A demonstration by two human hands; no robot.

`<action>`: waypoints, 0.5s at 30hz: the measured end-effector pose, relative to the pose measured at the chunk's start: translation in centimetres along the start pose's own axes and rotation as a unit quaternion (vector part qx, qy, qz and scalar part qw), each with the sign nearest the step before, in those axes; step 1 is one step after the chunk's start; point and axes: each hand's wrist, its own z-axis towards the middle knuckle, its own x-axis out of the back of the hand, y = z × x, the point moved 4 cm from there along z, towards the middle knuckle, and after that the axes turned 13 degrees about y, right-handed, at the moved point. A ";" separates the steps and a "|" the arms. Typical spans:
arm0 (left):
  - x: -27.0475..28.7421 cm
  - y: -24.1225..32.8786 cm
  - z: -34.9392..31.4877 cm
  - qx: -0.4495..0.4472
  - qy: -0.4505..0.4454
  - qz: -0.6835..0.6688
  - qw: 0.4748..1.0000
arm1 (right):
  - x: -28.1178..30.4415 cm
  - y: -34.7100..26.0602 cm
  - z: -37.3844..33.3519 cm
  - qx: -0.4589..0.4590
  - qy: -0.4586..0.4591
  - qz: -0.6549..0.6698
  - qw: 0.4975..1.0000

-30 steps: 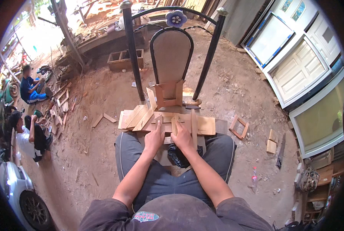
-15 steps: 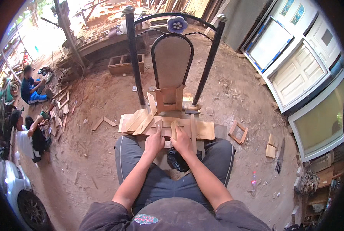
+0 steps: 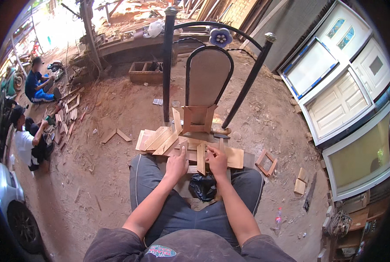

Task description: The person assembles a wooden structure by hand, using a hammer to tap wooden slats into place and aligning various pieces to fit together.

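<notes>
A low stack of pale boards (image 3: 235,158) lies across in front of my knees. My left hand (image 3: 177,165) is closed at the middle of the stack, its index finger stretched along the end of a short wooden strip (image 3: 183,143). Between my hands, another wooden strip (image 3: 201,160) lies lengthwise over the boards. Just right of it is my right hand (image 3: 216,161), fingers curled, thumb and index close together; whatever they pinch is too small to tell. Beyond that hand shows a hammer's dark head (image 3: 221,136), its handle partly hidden. Angled wooden slats (image 3: 157,139) overlap on the left.
A black metal frame with an arched padded panel (image 3: 209,74) stands ahead. Right lie a small wooden frame (image 3: 266,162), wood blocks (image 3: 300,181) and a plastic bottle (image 3: 278,217). White doors (image 3: 337,98) lean at right. Two people (image 3: 29,139) sit left, near a car (image 3: 11,196).
My right hand has let go of the wooden strip and moved slightly right. That strip now lies nearer me, between my hands. My left hand stays at its short strip.
</notes>
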 end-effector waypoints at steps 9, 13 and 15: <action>-0.9 0.7 0.1 -0.025 0.017 0.038 0.999 | -2.7 1.2 2.1 0.137 0.014 -0.005 0.990; -0.6 0.2 -0.3 -0.004 0.012 0.064 0.998 | -5.0 0.6 2.0 -0.057 -0.084 0.030 0.994; -0.7 0.2 -0.3 0.000 -0.004 0.068 0.998 | -5.8 0.4 2.1 -0.073 -0.093 0.061 0.991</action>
